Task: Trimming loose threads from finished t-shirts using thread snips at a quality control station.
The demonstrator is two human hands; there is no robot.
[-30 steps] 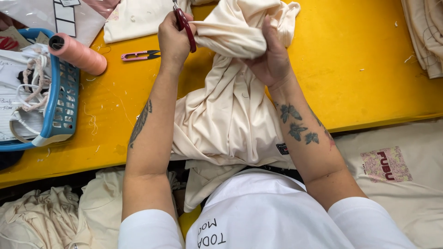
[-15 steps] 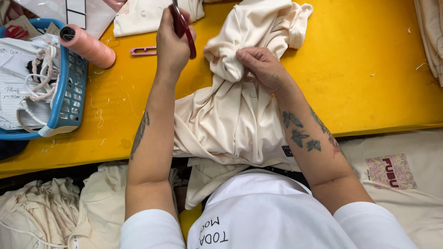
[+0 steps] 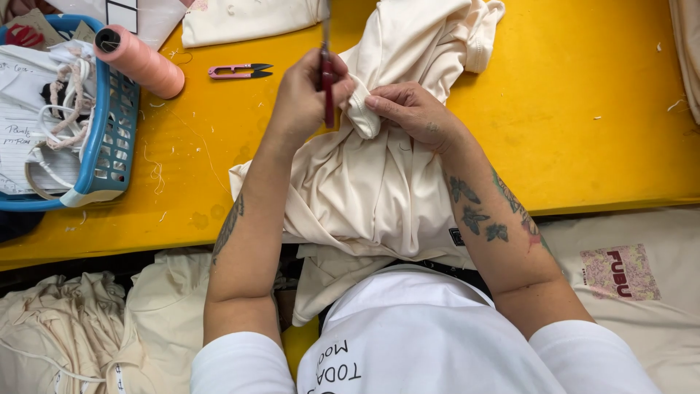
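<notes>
A cream garment (image 3: 372, 190) lies bunched on the yellow table (image 3: 583, 131) and hangs over its front edge. My left hand (image 3: 306, 95) is closed around a red thread snipper (image 3: 327, 80), its blade pointing up beside a fold of the cloth. My right hand (image 3: 412, 109) pinches that fold of the garment between thumb and fingers, right next to the snipper. The two hands nearly touch above the middle of the cloth.
A pink thread snipper (image 3: 239, 71) lies on the table at the back left. A pink thread cone (image 3: 140, 62) leans on a blue basket (image 3: 102, 138) holding papers and cords. Another folded cream garment (image 3: 248, 20) lies at the back. More cream garments (image 3: 80, 328) pile below the table edge.
My right hand has moved down and left along the garment to a fold beside the snipper. My left hand has lowered toward it. The cloth has shifted with them.
</notes>
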